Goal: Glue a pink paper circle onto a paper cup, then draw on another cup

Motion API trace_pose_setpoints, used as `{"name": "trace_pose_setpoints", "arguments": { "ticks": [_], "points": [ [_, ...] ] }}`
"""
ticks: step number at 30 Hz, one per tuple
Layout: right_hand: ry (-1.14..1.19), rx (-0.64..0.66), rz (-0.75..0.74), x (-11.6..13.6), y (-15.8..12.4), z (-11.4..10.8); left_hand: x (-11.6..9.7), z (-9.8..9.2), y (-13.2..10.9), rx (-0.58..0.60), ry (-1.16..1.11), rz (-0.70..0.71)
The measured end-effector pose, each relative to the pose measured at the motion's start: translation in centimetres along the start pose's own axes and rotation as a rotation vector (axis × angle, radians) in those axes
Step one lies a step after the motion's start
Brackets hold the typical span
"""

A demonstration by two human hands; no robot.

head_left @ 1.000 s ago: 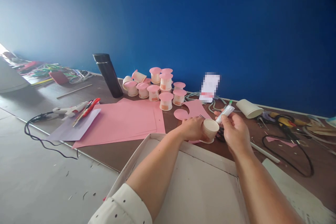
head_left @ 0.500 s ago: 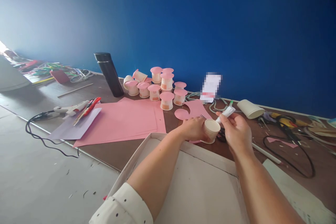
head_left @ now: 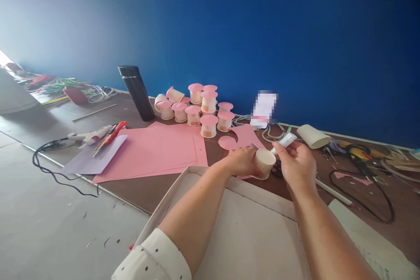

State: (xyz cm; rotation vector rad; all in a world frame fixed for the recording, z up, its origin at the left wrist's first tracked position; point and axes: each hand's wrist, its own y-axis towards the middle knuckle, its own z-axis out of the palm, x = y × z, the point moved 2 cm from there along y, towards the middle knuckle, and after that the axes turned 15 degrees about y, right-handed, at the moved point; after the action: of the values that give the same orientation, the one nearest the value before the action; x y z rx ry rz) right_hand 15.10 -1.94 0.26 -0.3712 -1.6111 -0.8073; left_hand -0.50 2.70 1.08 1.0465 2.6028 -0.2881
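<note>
My left hand [head_left: 242,162] is closed around the side of a small cream paper cup [head_left: 266,157], which stands with its flat round end facing up. In my right hand [head_left: 299,167] is a white tube of glue [head_left: 285,141], pinched between thumb and fingers. The tube slants down to the left, its narrow tip close to the cup's upper rim; I cannot tell whether they touch. A cut pink paper disc [head_left: 227,142] lies just beyond my left hand, beside a pink paper offcut [head_left: 246,134] with a curved edge. Dark-handled scissors [head_left: 277,168] show partly behind the cup.
Several small cups with pink disc tops [head_left: 209,126] are grouped near the blue wall. Left are pink sheets [head_left: 154,151], a glue gun [head_left: 90,134] and a black flask [head_left: 137,92]. A box lid [head_left: 259,232] lies under my forearms; another paper cup [head_left: 313,136] lies at right.
My right hand has shifted very slightly right with the tube, and its fingers have curled a little. The cup and my left hand stay in place.
</note>
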Motion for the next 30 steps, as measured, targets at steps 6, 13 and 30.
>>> {"name": "trace_pose_setpoints", "arguments": {
  "ticks": [6, 13, 30],
  "points": [
    [0.206, 0.04, -0.064, 0.8, -0.3, 0.1, -0.2, -0.1, -0.1, 0.002, 0.024, 0.0],
    [0.059, 0.151, -0.093, 1.6, -1.8, 0.7, -0.4, -0.2, -0.2, 0.005, 0.043, -0.023],
    [-0.189, 0.251, -0.149, 2.1, -2.3, 0.2, -0.2, -0.1, -0.2, 0.01, -0.006, -0.013]
  ]
}}
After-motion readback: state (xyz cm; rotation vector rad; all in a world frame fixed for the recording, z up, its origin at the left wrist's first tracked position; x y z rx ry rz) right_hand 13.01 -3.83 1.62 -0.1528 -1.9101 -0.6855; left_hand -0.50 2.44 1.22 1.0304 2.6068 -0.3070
